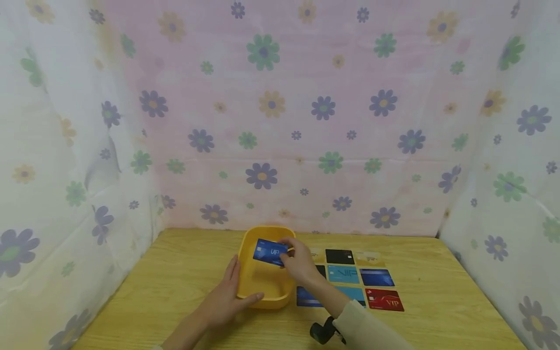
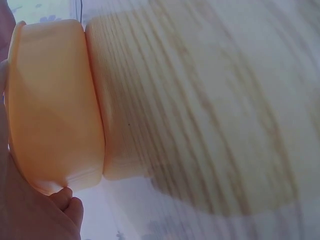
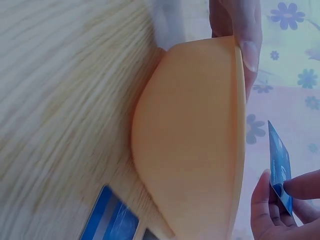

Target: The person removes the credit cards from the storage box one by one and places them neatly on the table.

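My right hand [image 1: 302, 262] pinches a blue VIP card [image 1: 268, 252] between thumb and fingers, above the opening of a yellow plastic bin [image 1: 267, 304]. In the right wrist view the card [image 3: 280, 162] stands tilted beyond the bin's rim, apart from it. With the thumb over the near rim and the fingers along the left side, my left hand [image 1: 220, 299] grips the bin. The left wrist view shows the bin's outer wall [image 2: 55, 105] with that hand around its end. The bin's bare floor shows below the card; part of its inside is hidden.
Rows of cards lie right of the bin, among them a black card [image 1: 339, 256], a light blue VIP card [image 1: 343, 274], a dark blue card [image 1: 377, 277] and a red VIP card [image 1: 384, 300]. My right forearm covers some. A black object [image 1: 323, 332] shows beside the right sleeve. Flowered curtains enclose the wooden table [image 1: 442, 291].
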